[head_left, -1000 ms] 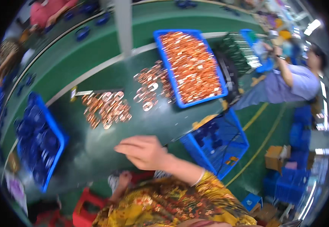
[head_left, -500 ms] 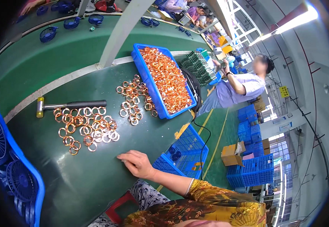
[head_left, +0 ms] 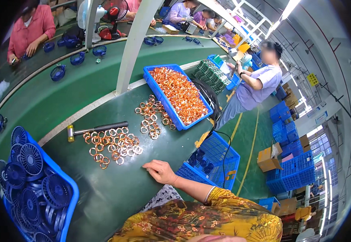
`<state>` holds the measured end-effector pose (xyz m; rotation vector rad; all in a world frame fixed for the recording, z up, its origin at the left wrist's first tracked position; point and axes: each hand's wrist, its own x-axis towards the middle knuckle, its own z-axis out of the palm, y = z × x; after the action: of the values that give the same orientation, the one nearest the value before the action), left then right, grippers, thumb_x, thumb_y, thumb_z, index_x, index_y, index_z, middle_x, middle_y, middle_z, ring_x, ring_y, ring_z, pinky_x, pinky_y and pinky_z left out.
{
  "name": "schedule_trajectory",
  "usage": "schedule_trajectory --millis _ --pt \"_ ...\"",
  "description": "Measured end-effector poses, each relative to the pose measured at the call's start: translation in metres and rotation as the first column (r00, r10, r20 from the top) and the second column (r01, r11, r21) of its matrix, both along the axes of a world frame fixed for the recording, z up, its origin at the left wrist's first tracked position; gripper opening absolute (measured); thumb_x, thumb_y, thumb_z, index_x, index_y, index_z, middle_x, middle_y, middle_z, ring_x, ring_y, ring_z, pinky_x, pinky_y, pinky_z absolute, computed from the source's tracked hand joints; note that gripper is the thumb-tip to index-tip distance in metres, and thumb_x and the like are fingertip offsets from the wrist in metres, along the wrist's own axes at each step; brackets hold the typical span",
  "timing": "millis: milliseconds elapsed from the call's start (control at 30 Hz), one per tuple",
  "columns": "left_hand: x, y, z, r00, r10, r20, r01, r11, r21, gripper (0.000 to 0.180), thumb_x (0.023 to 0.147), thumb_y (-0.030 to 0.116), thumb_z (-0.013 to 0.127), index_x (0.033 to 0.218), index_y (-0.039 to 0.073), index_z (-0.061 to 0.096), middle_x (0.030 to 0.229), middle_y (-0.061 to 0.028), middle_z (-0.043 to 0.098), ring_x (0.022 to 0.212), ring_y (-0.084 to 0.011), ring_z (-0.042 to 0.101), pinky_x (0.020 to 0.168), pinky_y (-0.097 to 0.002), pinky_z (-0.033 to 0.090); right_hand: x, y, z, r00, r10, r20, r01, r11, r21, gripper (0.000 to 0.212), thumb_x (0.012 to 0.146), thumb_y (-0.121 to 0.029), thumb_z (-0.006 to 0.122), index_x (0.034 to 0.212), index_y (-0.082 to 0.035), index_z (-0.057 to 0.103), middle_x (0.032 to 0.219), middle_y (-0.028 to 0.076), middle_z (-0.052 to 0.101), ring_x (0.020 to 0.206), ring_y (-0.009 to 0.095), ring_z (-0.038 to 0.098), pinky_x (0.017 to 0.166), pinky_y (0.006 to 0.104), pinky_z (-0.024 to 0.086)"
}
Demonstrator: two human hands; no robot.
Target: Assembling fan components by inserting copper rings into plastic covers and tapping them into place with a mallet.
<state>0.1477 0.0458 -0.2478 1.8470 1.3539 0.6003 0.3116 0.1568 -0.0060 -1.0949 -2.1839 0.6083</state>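
My right hand (head_left: 161, 171) rests at the near edge of the dark green tabletop (head_left: 98, 187), its fingers loosely bent, the thumb apart, and nothing held. My left hand is out of view. Beyond the right hand lies a loose group of copper-coloured rings (head_left: 113, 145), and a smaller group of rings (head_left: 152, 117) sits farther off. A hammer (head_left: 98, 129) with a yellow-tipped head and black handle lies just behind the larger group. At the far right of the table, a blue tray (head_left: 178, 123) is heaped with copper-coloured pieces (head_left: 179, 94).
To the left, a blue bin (head_left: 73, 189) holds dark blue fan grilles (head_left: 30, 203). A green conveyor belt (head_left: 98, 86) carrying blue round parts runs behind a grey post (head_left: 137, 44). Blue crates (head_left: 224, 161) stand right of the table. Co-workers (head_left: 260, 80) are beyond.
The view has shifted left, showing more of the fan-grille bin and a person in red across the belt. My right hand stays at the table's near edge; the rings and hammer look unmoved.
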Motion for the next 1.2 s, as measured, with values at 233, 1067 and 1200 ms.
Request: schedule_trajectory --millis 233,1067,1200 --pt "-0.015 0.074 0.05 0.999 -0.032 0.037 0.029 0.997 0.069 0.047 0.087 0.034 0.057 0.126 0.008 0.05 0.123 -0.0153 0.055 0.114 -0.028 0.051 0.099 -0.0377 0.038 -0.001 -0.005 -0.003 0.998 -0.051 -0.026 0.052 0.998 0.026 0.017 0.082 -0.005 0.057 0.096 -0.008 0.065 0.079 0.011 0.062 0.072 0.028 0.062 0.066 0.0339 0.051" --pt "-0.127 -0.196 0.153 0.677 0.637 0.367 -0.4 0.738 -0.543 0.031 0.092 0.019 0.057 0.114 -0.003 0.059 0.098 -0.0064 0.066 0.09 -0.0126 0.059 0.083 -0.0273 0.048 -0.032 0.019 -0.009 0.968 -0.246 0.051 0.237 0.962 0.137 0.027 0.085 -0.025 0.063 0.106 -0.009 0.061 0.084 0.012 0.063 0.073 0.029 0.062 0.067 0.0402 0.048" --pt "-0.132 -0.194 0.235 0.597 0.554 0.58 -0.365 0.831 -0.419 0.021 0.093 0.016 0.056 0.103 -0.003 0.061 0.094 -0.0033 0.065 0.086 -0.0081 0.058 0.078 -0.0237 0.048 -0.038 0.033 -0.019 0.919 -0.322 0.226 0.259 0.928 0.269 0.02 0.087 -0.03 0.058 0.097 -0.012 0.058 0.094 0.011 0.062 0.086 0.034 0.062 0.071 0.0455 0.049"
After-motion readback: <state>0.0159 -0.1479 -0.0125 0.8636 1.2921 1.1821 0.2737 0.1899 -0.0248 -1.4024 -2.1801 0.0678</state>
